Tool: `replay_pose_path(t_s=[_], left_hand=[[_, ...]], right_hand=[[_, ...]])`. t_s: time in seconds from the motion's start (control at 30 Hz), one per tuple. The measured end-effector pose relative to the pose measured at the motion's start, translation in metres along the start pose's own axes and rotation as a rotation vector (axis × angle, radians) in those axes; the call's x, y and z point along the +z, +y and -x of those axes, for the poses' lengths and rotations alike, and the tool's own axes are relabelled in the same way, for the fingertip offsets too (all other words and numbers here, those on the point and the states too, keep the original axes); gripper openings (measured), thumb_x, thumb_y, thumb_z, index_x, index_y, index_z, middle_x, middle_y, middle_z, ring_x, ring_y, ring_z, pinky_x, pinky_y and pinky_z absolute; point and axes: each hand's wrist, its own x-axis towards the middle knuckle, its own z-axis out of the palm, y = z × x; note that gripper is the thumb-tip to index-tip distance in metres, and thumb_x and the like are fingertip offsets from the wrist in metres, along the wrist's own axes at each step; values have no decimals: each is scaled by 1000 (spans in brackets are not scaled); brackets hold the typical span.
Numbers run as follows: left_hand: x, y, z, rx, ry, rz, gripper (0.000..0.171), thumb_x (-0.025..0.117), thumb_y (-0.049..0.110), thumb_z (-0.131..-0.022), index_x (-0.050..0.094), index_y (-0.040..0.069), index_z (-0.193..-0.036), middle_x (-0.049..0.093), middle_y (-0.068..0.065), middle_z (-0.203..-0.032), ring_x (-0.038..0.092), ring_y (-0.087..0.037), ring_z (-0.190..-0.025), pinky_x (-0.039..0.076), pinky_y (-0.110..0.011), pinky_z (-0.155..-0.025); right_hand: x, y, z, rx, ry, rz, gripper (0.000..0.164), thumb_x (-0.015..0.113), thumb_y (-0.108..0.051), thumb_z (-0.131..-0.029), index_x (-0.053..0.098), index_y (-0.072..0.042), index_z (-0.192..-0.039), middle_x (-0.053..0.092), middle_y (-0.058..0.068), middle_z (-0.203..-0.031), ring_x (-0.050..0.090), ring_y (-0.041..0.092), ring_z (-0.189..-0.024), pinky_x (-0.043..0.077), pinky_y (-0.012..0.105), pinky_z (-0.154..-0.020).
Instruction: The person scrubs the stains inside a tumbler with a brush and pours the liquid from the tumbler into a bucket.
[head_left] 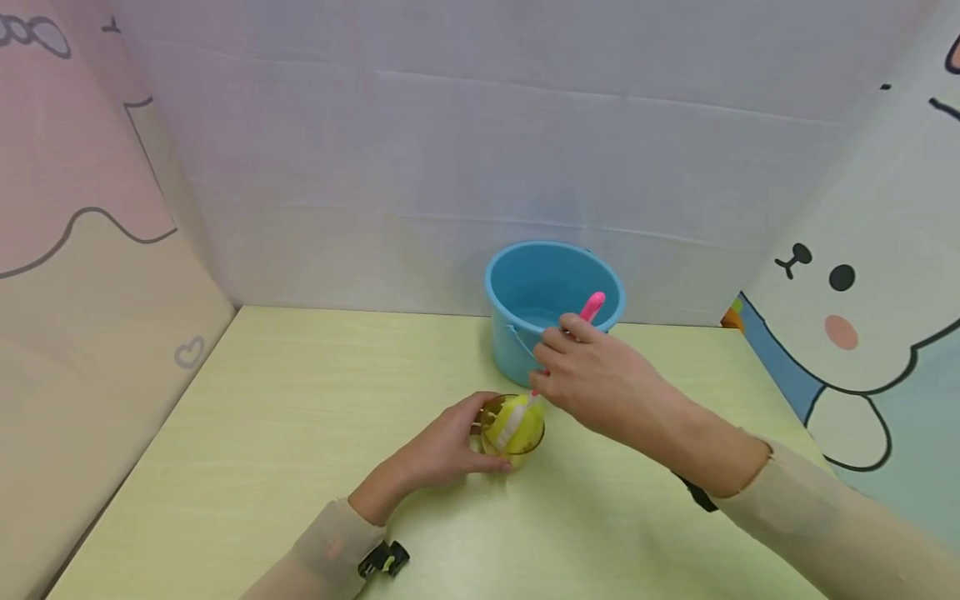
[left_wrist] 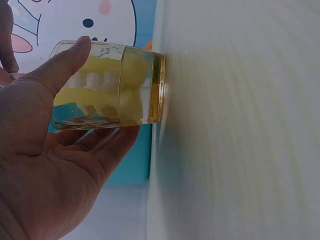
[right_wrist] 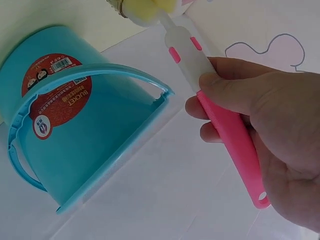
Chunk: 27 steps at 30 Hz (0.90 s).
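An amber-tinted clear glass cup (left_wrist: 135,90) stands upright on the table, its base against the tabletop in the left wrist view. My left hand (head_left: 442,446) grips its side, the thumb on the near wall and the fingers curved round the far one. Above it, my right hand (head_left: 592,367) holds a sponge cup brush by its pink and white handle (right_wrist: 227,135), thumb and fingers wrapped about it. The handle leans up and to the right. Inside the cup sits the yellow and white sponge head (head_left: 513,421) of the brush.
Just behind the cup stands a light blue bucket (head_left: 517,342) with a red label (right_wrist: 70,100) and a handle on its side. The pale yellow table (head_left: 300,400) meets a white sheet at the back. Cartoon-printed sheets hang to the left and right.
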Motion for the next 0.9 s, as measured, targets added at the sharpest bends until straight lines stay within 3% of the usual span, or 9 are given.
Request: replay_pose_path(t_s=[0.9], left_hand=[[-1, -1, 0, 4, -1, 0, 90, 94, 34, -84, 45, 11, -155, 59, -1, -141, 59, -19, -125, 50, -42, -108]], right_hand=[[-14, 6, 5, -33, -17, -58, 42, 95, -35, -80, 79, -22, -117, 67, 5, -95, 55, 28, -98, 43, 43, -93]])
